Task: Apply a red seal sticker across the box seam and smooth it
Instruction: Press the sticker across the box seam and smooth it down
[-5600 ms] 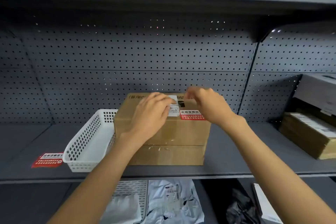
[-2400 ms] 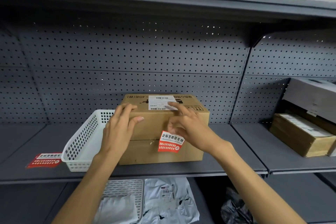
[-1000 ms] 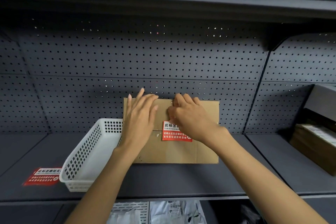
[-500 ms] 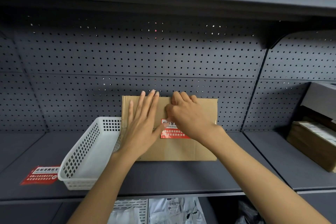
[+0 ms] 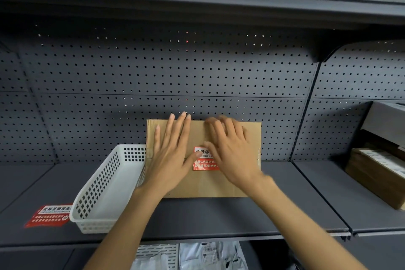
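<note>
One red sticker [image 5: 205, 159] is stuck across the seam of the box [image 5: 203, 184], which is stood mid-shelf [image 5: 219, 217]. It is partly covered by the right hand [image 5: 230, 151]; the left hand [image 5: 171, 155] is laid flat beside it, fingers spread. A basket [image 5: 105, 190] is set touching the box's left side.

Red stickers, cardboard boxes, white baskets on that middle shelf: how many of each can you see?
Red stickers: 2, one on the box face, one loose on the shelf
Cardboard boxes: 2, centre and far right
White baskets: 1
Total: 5
</note>
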A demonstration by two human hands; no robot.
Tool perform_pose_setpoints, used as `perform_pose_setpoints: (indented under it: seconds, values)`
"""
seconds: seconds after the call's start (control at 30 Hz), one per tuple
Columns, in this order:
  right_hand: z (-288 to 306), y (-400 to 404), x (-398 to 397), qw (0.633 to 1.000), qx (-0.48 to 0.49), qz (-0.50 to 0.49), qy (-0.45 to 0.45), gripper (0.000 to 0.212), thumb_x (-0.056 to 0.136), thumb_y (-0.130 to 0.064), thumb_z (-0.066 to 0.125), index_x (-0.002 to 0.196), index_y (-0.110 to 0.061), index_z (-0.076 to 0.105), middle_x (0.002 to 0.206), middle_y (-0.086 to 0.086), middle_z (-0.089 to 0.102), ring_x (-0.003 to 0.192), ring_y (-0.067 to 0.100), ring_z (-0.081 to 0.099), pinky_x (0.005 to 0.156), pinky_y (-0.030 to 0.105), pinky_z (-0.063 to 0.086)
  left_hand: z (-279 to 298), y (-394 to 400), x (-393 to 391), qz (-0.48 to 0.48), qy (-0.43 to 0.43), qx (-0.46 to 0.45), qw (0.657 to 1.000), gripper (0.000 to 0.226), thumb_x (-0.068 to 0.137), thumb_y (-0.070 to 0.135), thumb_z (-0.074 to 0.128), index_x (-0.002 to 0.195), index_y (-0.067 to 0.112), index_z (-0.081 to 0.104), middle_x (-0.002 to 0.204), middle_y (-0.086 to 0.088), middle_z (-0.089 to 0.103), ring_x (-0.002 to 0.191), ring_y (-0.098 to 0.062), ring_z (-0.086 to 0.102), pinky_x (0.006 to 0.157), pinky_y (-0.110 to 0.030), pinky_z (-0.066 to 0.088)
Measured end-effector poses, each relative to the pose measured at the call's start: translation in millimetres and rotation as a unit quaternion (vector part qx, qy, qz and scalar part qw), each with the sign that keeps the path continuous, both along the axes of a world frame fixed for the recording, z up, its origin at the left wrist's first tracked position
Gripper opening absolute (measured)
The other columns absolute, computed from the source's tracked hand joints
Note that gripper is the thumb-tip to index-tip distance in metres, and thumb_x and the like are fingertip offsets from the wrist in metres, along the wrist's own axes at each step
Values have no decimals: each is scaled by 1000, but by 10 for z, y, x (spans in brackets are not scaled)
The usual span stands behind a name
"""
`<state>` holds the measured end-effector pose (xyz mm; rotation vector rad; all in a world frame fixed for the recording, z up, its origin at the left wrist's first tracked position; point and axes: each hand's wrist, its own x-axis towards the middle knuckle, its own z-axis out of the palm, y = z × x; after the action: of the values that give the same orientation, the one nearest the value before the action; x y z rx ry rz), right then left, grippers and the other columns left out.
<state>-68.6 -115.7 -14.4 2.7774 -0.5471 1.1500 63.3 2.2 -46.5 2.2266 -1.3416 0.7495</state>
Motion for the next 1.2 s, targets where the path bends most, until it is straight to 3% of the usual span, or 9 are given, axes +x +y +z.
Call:
perform_pose_setpoints:
  seconds: [0.07,0.13,0.2,0.33,0.47,0.73,0.87,1.0,1.2]
  values:
    - [-223,21,47,999,44,-9,-21,56,95,-47,42,146,-25,32,151,-2,39,143,18,29,114,48,25,-10,-7,-28,15,-12,-2,1000,81,95,56,35,155,20,-5,164,4,-10,149,-20,-17,120,-43,-6]
    - [-361,13,131,997,68,-13,-43,58,96,-48,38,149,-26,26,159,-4,28,149,16,17,120,51,10,-34,-48,-71,20,-10,-14,1000,78,96,50,35,155,15,-2,164,-2,-9,149,-25,-18,120,-44,-5]
    - [-406,10,206,995,77,-21,-62,56,97,-45,37,149,-26,28,159,-4,29,150,15,15,121,51,4,-58,-134,-130,18,15,-39,999,75,97,43,36,155,11,1,164,-6,-6,149,-27,-18,120,-48,-3]
    - [-409,-64,196,995,60,-23,-71,50,98,-40,37,146,-27,35,156,-6,36,148,13,20,120,46,9,-109,-276,-238,69,27,-74,995,70,99,44,31,154,6,8,164,-10,3,150,-31,-7,121,-48,1]
    - [-408,-186,87,999,31,3,-42,49,100,-38,33,148,-27,30,159,-9,29,149,10,18,121,42,12,-162,-281,-222,89,-10,-71,993,69,100,46,31,154,6,11,163,-10,9,150,-32,1,121,-47,6]
    - [-430,-323,-47,992,66,90,-59,53,100,-8,43,149,-24,30,158,-4,30,149,10,17,123,43,14,-192,-152,-115,73,-41,-51,995,60,103,43,22,155,14,12,163,-4,12,151,-26,3,121,-44,13]
    - [-441,-306,-96,989,85,91,-80,48,101,-12,41,147,-24,33,156,-5,34,147,11,23,120,48,21,-189,-125,-104,39,-22,-56,997,70,99,53,26,155,14,12,164,-3,9,151,-23,-2,122,-42,7]
    - [-492,-149,-110,995,86,33,-48,58,102,-32,37,153,-31,11,162,-15,17,151,9,5,122,46,8,-213,-178,-241,55,-21,-49,997,90,90,66,37,154,9,13,164,-6,7,151,-25,-1,121,-45,2]
    - [-531,-176,-107,998,58,11,-10,67,100,-44,38,154,-31,1,164,-12,5,152,12,-4,122,49,7,-335,-175,-271,48,-29,-18,998,88,91,65,36,154,8,14,164,-6,11,151,-23,2,121,-48,7]
